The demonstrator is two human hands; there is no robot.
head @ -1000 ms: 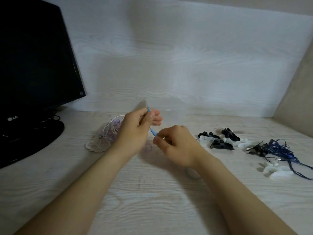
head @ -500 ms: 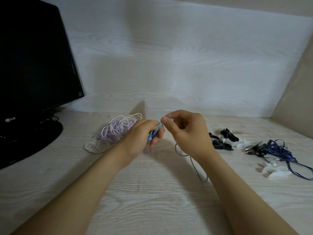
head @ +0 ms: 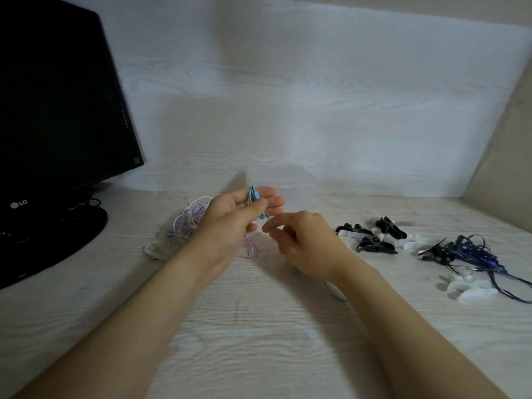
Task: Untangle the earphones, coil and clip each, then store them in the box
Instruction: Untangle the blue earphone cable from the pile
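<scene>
- Earphones [head: 253, 198], the light-blue set: they are held above the surface [head: 259, 326]. The wound turns are pinched between thumb and fingers of the left hand [head: 230, 223]. The right hand [head: 302, 246] pinches the free run of cable just beside the coil.
- The turns could spring loose if the left thumb eases, since only a pinch holds the thin, slippery cable.
- The tail [head: 335, 292] trails under the right wrist onto the surface. It may catch beneath the forearm and tug the coil askew when more is wound on.
- The white-and-purple tangle [head: 184, 226] lies just behind the left hand, and a purple loop [head: 249, 249] sits below the hands. Either could snag into the blue coil if the hands dip.
- The black clips [head: 371, 240] lie to the right, apart from both hands. Fetching one means freeing the right hand, and the last turn may unwind then.
- The box cannot be made out plainly, so the way to it is unclear.
</scene>
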